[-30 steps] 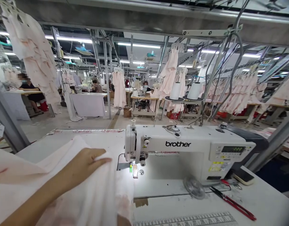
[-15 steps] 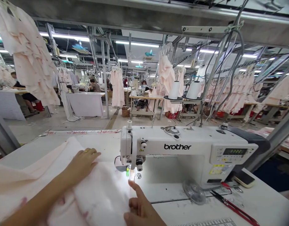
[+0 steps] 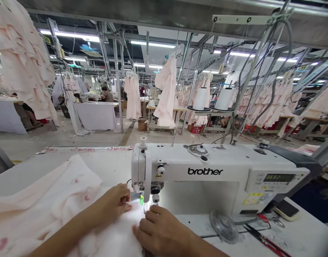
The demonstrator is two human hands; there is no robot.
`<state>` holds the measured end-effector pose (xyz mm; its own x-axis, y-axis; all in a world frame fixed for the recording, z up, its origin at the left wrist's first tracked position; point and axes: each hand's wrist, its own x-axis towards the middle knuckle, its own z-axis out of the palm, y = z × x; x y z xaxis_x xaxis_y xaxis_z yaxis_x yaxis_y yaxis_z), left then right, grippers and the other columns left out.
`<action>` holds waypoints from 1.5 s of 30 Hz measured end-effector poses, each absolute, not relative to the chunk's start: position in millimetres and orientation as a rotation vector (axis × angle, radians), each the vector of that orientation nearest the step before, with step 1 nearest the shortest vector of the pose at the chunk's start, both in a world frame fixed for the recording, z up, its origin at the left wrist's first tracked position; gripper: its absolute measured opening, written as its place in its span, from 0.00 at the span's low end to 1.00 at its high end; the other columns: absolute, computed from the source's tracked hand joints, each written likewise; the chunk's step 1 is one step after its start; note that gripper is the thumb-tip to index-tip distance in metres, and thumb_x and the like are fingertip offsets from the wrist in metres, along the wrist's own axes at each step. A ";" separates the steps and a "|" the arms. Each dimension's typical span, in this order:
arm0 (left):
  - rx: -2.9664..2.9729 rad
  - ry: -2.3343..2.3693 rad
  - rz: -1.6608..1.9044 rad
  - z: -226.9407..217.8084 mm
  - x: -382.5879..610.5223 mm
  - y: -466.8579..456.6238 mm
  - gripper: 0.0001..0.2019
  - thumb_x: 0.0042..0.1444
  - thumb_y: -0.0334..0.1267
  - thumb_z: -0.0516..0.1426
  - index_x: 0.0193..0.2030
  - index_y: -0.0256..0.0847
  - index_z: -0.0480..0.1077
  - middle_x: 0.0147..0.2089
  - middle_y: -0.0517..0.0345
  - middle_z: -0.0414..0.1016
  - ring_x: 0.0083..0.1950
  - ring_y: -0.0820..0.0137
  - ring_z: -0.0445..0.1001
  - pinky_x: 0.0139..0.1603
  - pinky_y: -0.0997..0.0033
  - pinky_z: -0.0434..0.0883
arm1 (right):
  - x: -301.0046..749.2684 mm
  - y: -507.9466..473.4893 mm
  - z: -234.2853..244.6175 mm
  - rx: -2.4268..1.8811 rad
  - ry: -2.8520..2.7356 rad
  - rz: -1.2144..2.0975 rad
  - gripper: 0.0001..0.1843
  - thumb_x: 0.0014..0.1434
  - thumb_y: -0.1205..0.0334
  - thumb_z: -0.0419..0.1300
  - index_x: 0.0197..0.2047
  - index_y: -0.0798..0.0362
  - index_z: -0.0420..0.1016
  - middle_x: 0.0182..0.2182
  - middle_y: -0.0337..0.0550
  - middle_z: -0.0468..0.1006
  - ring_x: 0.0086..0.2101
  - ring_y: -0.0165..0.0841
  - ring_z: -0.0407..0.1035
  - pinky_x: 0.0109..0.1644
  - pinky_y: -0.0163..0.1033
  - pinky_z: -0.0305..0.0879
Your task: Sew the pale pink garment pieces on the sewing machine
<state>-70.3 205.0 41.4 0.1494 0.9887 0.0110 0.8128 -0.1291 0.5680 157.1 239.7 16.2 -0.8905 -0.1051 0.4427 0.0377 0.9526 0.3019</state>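
Observation:
Pale pink fabric (image 3: 113,232) with darker pink marks spreads over the left side of the sewing table and runs up to the needle area of a white Brother sewing machine (image 3: 206,171). My left hand (image 3: 113,205) pinches the fabric just left of the lit presser foot, thumb and fingers together. Close in front of the needle, my right hand (image 3: 162,228) is closed with curled fingers on the fabric's right edge. The exact grip of its fingertips is partly hidden.
Right of my hands lie a clear plastic disc (image 3: 224,226), red-handled scissors (image 3: 265,239) and a dark-topped pad (image 3: 287,208). Two white thread cones (image 3: 200,99) stand behind the machine. Pink garments (image 3: 165,92) hang beyond, with other sewing tables around.
My left hand has moved right to the presser foot and closed on the fabric. My right hand's pointing finger has curled in. A hanging garment behind has shifted left; the machine's display reading differs.

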 end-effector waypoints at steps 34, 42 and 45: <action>1.795 1.847 0.501 32.3 -39.8 189.1 0.10 0.54 0.41 0.53 0.27 0.42 0.70 0.26 0.60 0.73 0.31 0.66 0.71 0.32 0.72 0.63 | 158.8 242.3 -3.8 -0.096 -2.518 -0.164 0.06 0.64 0.62 0.58 0.40 0.57 0.70 0.33 0.41 0.77 0.31 0.33 0.64 0.33 0.38 0.62; 1.986 1.874 0.691 3.3 -47.2 184.4 0.05 0.57 0.38 0.53 0.38 0.44 0.69 0.40 0.54 0.76 0.42 0.61 0.74 0.44 0.63 0.68 | 158.4 245.4 -13.2 -0.140 -2.571 -0.120 0.09 0.64 0.59 0.58 0.43 0.56 0.69 0.37 0.41 0.78 0.33 0.33 0.66 0.35 0.40 0.62; 2.079 1.897 0.696 3.0 -46.7 182.4 0.05 0.60 0.38 0.53 0.38 0.45 0.69 0.43 0.53 0.73 0.44 0.60 0.72 0.46 0.59 0.68 | 158.4 245.8 -14.7 -0.150 -2.587 -0.109 0.10 0.63 0.57 0.59 0.41 0.55 0.69 0.37 0.40 0.78 0.34 0.33 0.66 0.36 0.40 0.61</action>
